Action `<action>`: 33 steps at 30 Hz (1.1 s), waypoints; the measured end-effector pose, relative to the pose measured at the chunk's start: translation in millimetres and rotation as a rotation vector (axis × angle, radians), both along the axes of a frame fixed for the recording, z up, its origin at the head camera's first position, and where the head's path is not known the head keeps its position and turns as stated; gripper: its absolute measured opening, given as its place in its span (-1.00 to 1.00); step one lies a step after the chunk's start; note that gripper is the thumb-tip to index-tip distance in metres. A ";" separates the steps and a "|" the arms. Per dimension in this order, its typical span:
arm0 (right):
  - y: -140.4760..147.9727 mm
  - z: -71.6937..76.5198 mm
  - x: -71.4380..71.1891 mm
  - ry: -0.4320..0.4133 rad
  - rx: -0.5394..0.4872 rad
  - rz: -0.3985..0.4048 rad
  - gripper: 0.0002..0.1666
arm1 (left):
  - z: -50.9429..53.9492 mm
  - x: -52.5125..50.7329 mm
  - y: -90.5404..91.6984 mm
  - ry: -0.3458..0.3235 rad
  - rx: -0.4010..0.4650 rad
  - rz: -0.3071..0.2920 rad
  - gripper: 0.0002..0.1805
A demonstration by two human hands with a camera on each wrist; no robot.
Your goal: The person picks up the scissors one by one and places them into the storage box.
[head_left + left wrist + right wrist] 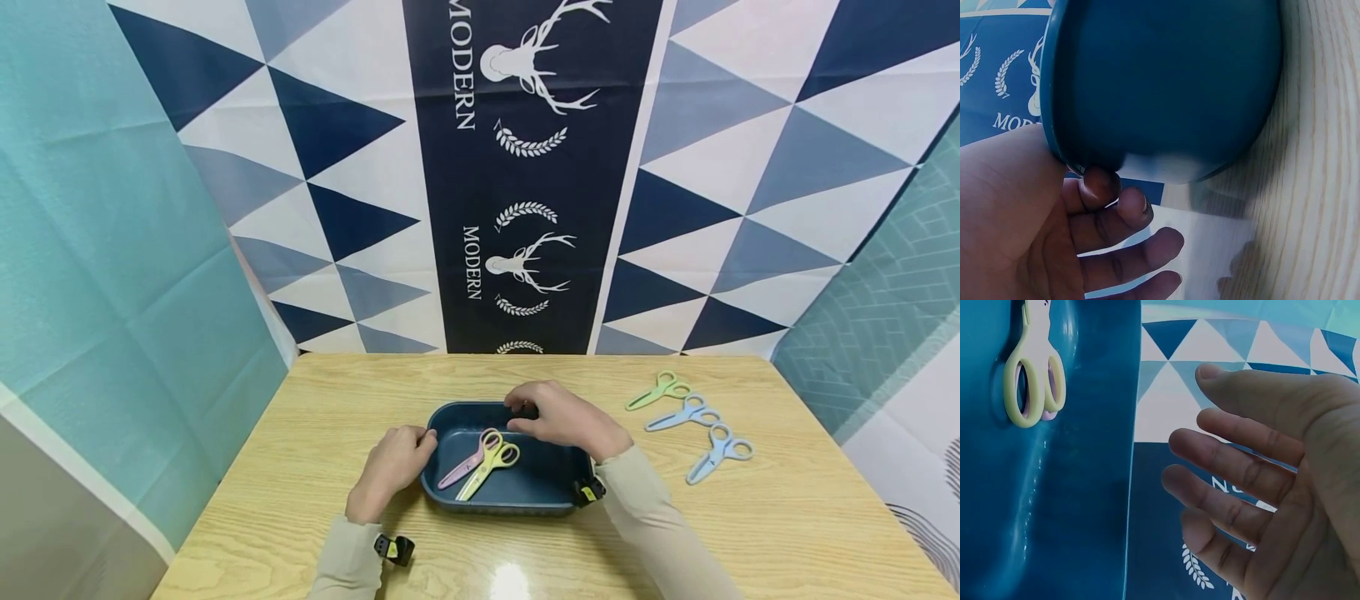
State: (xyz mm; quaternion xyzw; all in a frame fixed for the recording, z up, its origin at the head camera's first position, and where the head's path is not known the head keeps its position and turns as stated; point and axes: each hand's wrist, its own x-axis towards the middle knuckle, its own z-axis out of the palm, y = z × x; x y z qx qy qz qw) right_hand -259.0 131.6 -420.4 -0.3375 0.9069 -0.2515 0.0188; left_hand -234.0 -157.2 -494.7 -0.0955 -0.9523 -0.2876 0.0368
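Note:
A dark blue rectangular plastic bin [543, 475] stands on the table. Inside, toward its left, lie pink scissors [459, 472] with yellow scissors [480, 476] partly over them. My left hand [396, 458] pinches the bin's left rim between thumb and forefinger; the other fingers are loosely bent outside the wall [1172, 94]. Above the back right of the bin hovers my right hand [558, 414]. Its fingers [1235, 462] are spread and relaxed, with nothing in them. The yellow handles [1024, 394] show apart from that hand in the right wrist view.
To the right of the bin, green scissors [660, 388], light blue scissors [684, 413] and a second light blue pair [716, 455] lie on the wooden table [315, 417]. A patterned cloth [360, 208] hangs behind the table's back edge.

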 end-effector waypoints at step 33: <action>29.3 3.9 10.5 0.137 -0.022 -0.091 -0.57 | 2.2 -0.3 0.2 0.007 0.008 -0.011 -0.55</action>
